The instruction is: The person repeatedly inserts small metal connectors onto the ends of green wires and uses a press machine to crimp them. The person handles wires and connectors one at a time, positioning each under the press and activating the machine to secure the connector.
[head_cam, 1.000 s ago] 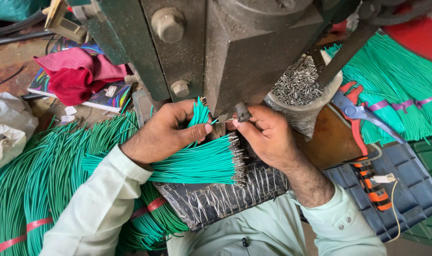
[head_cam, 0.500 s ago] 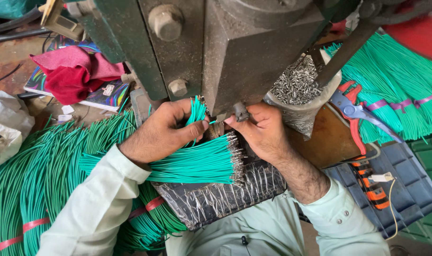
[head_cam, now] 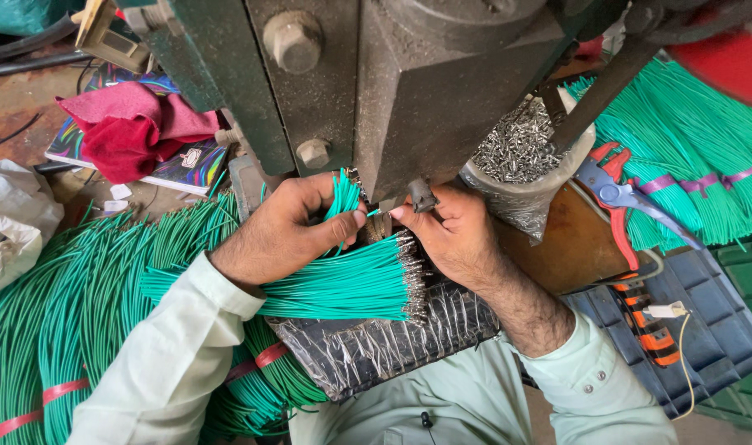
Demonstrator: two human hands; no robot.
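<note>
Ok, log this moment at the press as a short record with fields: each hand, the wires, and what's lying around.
left hand: left hand pinches a small tuft of green wires, ends up, near the press
right hand: right hand at the base of the press head, fingertips meeting the left thumb; its grip is hidden
wire bundle: green bundle with metal tips lies under both hands
right side: bag of metal terminals, red-handled cutters
left side: red cloth

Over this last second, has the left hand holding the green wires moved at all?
No. The left hand stays just below the bolt on the dark press, pinching the green wires.
</note>
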